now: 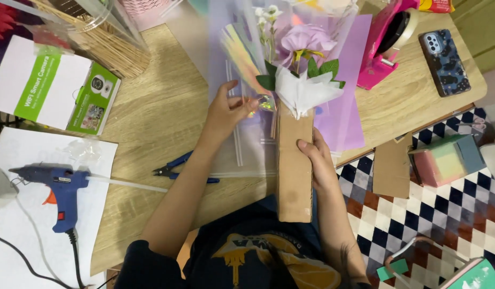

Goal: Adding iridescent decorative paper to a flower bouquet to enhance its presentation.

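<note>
My right hand point(316, 160) grips a long brown cardboard strip point(294, 176) that stands upright over the table edge. White tissue paper point(303, 92) sticks out of the strip's top with a purple artificial flower point(305, 42) and green leaves. My left hand point(227, 111) pinches a clear plastic wrap sheet point(247, 150) next to the flower, beside an iridescent strip point(241, 56). A purple paper sheet point(344, 115) lies under the bouquet.
A blue glue gun point(59, 184) rests on white paper at the left. Blue-handled pliers point(175, 167) lie near my left forearm. A white and green box point(52, 88), a pink tape dispenser point(384, 45), a phone point(445, 61), a cardboard piece point(392, 168) and a pastel block point(445, 159) surround them.
</note>
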